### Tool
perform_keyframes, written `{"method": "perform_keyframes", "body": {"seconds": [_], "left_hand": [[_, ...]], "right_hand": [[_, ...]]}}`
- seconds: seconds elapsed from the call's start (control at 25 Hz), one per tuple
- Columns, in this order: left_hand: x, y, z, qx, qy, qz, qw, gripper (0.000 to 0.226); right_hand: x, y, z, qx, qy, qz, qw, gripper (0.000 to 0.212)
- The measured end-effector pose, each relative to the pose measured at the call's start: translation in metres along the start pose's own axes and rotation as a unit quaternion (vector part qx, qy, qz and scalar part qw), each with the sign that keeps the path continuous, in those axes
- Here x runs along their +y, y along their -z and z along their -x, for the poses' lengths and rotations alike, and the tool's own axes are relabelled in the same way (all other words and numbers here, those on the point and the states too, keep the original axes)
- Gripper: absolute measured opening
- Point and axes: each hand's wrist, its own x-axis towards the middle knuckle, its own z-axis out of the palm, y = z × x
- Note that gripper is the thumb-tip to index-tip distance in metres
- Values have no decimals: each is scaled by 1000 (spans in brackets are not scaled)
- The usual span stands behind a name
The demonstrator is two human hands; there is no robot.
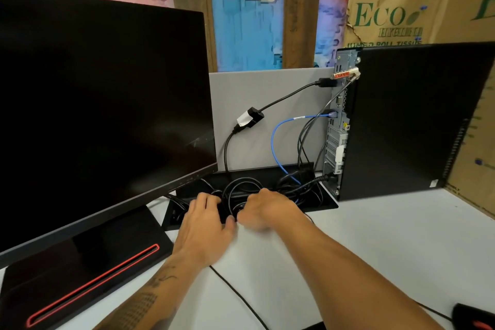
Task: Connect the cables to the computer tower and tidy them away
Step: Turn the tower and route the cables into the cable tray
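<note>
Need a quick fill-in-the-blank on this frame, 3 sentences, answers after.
1. The cable plugged into the rear of the computer tower that loops down to the tray is ____ in colour.
2. Both hands, left hand and right hand, are at the black cable tray, among the ____.
3. The monitor screen is ____.

Answers: blue; cables; dark
</note>
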Motion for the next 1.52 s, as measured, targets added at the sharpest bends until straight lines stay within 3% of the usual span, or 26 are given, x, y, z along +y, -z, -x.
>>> {"method": "perform_keyframes", "body": {"seconds": [0.12, 0.24, 0.36, 0.48, 0.6, 0.8, 1.0, 1.08, 1.24, 1.36, 1.52], "left_hand": [[4, 3, 1, -26, 59, 9, 998, 91], [8, 4, -4, -67, 60, -14, 996, 95], [9, 5, -4, -75, 30, -30, 996, 82], [8, 8, -1, -52, 9, -4, 999, 64], [3, 8, -2, -45, -1, 16, 999, 38], [0, 7, -2, -56, -1, 29, 998, 26], [3, 4, 0, -27, -60, -1, 998, 42], [2, 1, 0, -26, -103, 2, 994, 50], [-1, -1, -2, -97, -124, 26, 987, 53], [1, -2, -4, -122, -110, 5, 986, 47], [14, 1, -10, -175, -96, -31, 979, 31]], "right_hand": [[11, -6, -8, -9, 5, -35, 999, 50], [16, -20, -14, 20, 19, 4, 1000, 50], [11, -32, -5, 104, 23, 46, 993, 44], [8, -27, 18, 195, 52, 114, 973, 24], [24, -20, 35, 243, 30, 128, 961, 22], [65, -32, 21, 182, -8, 117, 976, 43], [80, -20, -1, 77, -13, 19, 997, 44], [78, -18, -5, 73, -20, -2, 997, 50], [70, -37, 2, 150, -12, 67, 986, 54], [52, -27, 27, 177, -2, 101, 979, 36], [12, -18, 54, 369, 141, 85, 915, 12]]}}
